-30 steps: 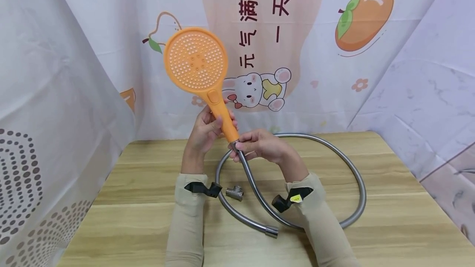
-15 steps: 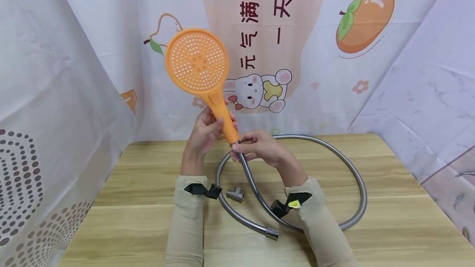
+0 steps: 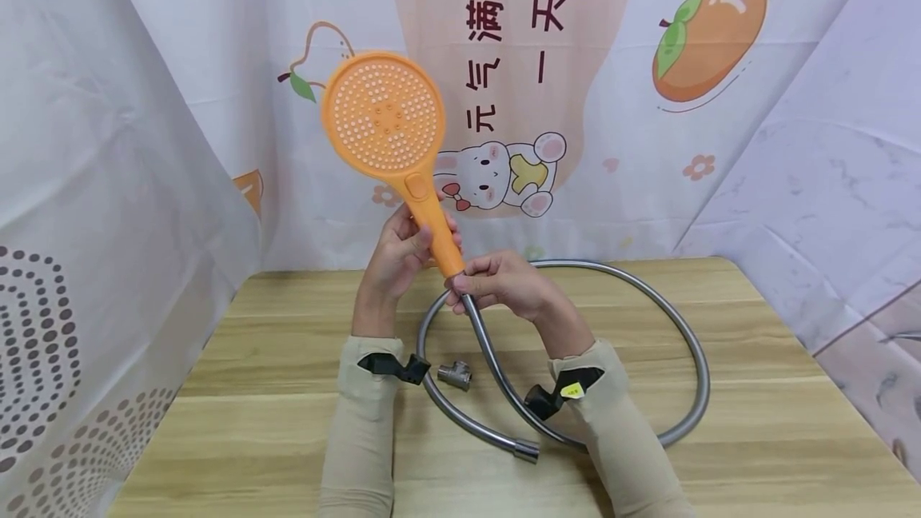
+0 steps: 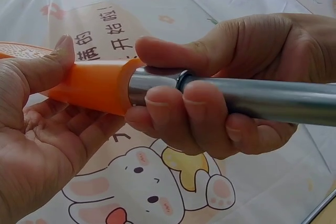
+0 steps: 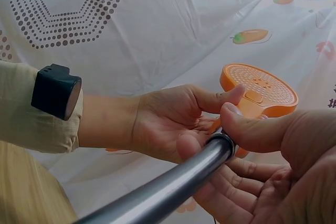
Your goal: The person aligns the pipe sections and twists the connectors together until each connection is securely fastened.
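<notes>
An orange shower head (image 3: pixel 384 114) with a round, nozzle-dotted face is raised above the table, its handle slanting down to the right. My left hand (image 3: pixel 392 254) grips the handle, thumb in front and fingers behind. At the handle's lower end, my right hand (image 3: pixel 514 286) pinches the metal connector of a grey shower hose (image 3: pixel 496 362). The left wrist view shows that connector (image 4: pixel 149 83) against the handle's end, with thumb on one side and fingers on the other. In the right wrist view the hose (image 5: pixel 173 187) runs up between both hands. Any thread is hidden.
The hose loops over the wooden table (image 3: pixel 273 422), and its free metal end (image 3: pixel 527 451) lies near the front. Inside the loop sits a small metal tee fitting (image 3: pixel 455 375). A printed white curtain (image 3: pixel 612 206) stands behind the table.
My right thumb and fingers have shifted slightly around the hose connector, which is more covered than a second ago. The shower head and my left hand stay almost in place.
</notes>
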Motion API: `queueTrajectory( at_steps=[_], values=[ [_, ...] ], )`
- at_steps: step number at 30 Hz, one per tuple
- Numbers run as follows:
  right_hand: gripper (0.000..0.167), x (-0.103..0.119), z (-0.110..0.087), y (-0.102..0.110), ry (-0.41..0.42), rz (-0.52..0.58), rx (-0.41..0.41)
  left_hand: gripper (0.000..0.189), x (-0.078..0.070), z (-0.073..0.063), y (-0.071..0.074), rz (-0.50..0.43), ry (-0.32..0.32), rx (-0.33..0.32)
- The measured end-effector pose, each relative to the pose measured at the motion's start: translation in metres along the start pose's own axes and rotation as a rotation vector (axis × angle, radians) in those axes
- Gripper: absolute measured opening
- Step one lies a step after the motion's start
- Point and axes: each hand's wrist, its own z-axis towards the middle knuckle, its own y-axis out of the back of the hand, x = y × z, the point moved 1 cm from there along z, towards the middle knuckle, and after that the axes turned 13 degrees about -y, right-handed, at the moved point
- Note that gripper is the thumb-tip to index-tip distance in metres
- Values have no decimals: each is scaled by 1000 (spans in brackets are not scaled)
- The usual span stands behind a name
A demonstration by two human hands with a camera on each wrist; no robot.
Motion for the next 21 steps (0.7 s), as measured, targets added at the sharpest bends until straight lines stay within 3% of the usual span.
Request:
queueTrajectory(
  at_steps=[11,16,21],
  values=[
    [34,-1,5,-1,-9,16,31,54,3,1,0,-23,0,21],
    [25,-2,8,0,0,62,85,52,4,2,3,-46,8,38],
    [34,-4,11,2,-15,100,152,52,3,3,5,-63,13,41]
  ],
)
